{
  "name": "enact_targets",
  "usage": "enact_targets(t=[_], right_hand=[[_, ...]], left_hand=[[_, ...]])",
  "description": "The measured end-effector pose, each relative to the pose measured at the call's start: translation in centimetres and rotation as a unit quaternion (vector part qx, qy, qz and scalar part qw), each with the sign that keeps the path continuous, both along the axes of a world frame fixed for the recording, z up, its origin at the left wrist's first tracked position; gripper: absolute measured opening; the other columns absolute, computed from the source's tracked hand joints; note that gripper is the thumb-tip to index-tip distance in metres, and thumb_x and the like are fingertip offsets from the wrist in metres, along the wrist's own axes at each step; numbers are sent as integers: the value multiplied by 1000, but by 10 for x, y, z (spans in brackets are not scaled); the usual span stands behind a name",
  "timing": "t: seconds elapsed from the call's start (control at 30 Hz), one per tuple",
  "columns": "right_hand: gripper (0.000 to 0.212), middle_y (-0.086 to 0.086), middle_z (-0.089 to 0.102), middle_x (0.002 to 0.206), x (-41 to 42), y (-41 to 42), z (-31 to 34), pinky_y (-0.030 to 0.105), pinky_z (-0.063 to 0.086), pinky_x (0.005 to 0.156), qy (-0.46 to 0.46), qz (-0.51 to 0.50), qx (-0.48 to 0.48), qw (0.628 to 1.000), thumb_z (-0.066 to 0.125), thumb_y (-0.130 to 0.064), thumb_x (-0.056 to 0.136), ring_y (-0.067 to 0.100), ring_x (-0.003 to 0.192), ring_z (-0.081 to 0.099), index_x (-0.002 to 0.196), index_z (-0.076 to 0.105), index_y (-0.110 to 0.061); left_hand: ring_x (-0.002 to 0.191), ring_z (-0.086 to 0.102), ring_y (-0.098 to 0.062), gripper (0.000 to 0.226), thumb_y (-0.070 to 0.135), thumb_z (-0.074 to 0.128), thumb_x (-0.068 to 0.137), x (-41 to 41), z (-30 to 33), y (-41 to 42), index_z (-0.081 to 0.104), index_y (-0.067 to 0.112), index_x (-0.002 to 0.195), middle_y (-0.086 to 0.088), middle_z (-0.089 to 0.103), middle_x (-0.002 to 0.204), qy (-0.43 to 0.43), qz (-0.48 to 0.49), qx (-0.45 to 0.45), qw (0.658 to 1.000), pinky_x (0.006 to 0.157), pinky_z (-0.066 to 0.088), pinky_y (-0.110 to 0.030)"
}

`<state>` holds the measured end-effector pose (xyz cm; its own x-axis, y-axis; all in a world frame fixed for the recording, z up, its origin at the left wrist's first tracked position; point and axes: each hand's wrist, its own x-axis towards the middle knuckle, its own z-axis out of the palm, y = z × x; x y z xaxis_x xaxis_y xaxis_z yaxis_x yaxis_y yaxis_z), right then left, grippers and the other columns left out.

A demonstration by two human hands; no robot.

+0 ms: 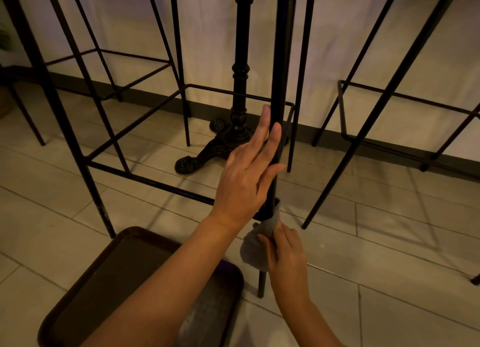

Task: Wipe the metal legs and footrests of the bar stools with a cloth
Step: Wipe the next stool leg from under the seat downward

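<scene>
A black metal stool leg (281, 60) runs down the middle of the view to the floor. My left hand (249, 175) rests against it with straight fingers, thumb on the leg's right side. Lower down, my right hand (285, 255) grips a grey cloth (255, 250) wrapped round the same leg just below the footrest joint. The stool's thin black footrest bar (155, 183) runs off to the left from that joint. The leg's foot (261, 292) shows below the cloth.
A dark brown tray (85, 294) lies on the tiled floor at bottom left, under my left forearm. An ornate black table base (233, 136) stands behind the leg. More stools stand at left (85, 68) and right (389, 92), near a white wall with a dark skirting.
</scene>
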<state>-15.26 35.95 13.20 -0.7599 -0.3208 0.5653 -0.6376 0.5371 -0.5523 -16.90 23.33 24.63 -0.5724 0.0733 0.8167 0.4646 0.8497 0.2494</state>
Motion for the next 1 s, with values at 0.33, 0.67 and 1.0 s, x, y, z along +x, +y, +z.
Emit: enact_targets(t=[0.33,0.67,1.0], right_hand=[[17,6,64,77,-1,3,-8,12,37,70,-17,-9,-14,1000,57,-21,80,7,73,50,84,66,-7],[29,5,60,73,-1,-8,11,8,35,61,-12,-47,-42,998,47,-30,84,6,68,48,84,63,-6],[26,2,56,67,1,-12,8,11,33,53,-39,-65,-66,995,53,-31,82,12,61,48,80,62,-6]], left_hand=[[114,35,8,65,33,33,98,4,-10,-1,-17,38,140,22,-21,149,-21,14,-10,1000,97,39,-29],[118,40,2,64,33,32,98,3,-14,-2,-17,37,140,22,-22,148,-19,5,-13,1000,97,39,-30],[113,37,7,64,35,31,98,5,-13,-2,-18,38,139,22,-22,149,-27,4,-16,999,95,42,-32]])
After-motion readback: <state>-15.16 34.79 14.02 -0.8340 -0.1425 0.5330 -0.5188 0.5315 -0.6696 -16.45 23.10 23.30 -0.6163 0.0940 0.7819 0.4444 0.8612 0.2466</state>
